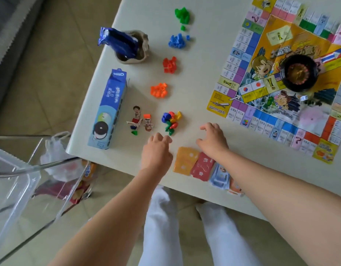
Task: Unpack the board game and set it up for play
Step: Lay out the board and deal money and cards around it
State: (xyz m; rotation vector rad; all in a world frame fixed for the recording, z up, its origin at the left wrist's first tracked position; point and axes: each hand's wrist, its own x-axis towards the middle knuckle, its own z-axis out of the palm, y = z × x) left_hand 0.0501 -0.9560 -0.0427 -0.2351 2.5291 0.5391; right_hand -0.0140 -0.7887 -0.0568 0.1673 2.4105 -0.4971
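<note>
- Along the near edge of the table [194,96], four stacks lie in a row running from 10 to 4 o'clock: yellow cards [185,160], red cards [201,167], blue notes [219,177] and an orange stack [235,188]. The right forearm crosses over them.
- The left hand [156,150] is palm down with its fingers loosely bent. Nothing shows in its grasp, and its fingertips are just short of the pawns.
- The right hand [213,140] is palm down with its fingers spread apart and gripping nothing. I cannot tell whether it touches the table.
- At 12 o'clock from the left hand is a heap of mixed-colour pawns [171,120]. At 9 o'clock from that heap lie the small card figures [140,120].
- Beyond the pawns, four heaps of houses run in a line towards 12 o'clock: orange houses [159,90], red houses [169,64], blue houses [177,40] and green houses [182,15].
- The game board [304,45] lies unfolded and creased at 2 o'clock from the hands. It sits skewed, with its aeroplane corner pointing to 8 o'clock.
- A black spinner wheel [299,72] rests on the middle of the board.
- At 10 o'clock from the left hand, a biscuit box [108,110] lies flat, with its long axis running 6 to 12.
- Beyond the box, a blue wrapper [119,42] sticks out of a cup [141,54].
</note>
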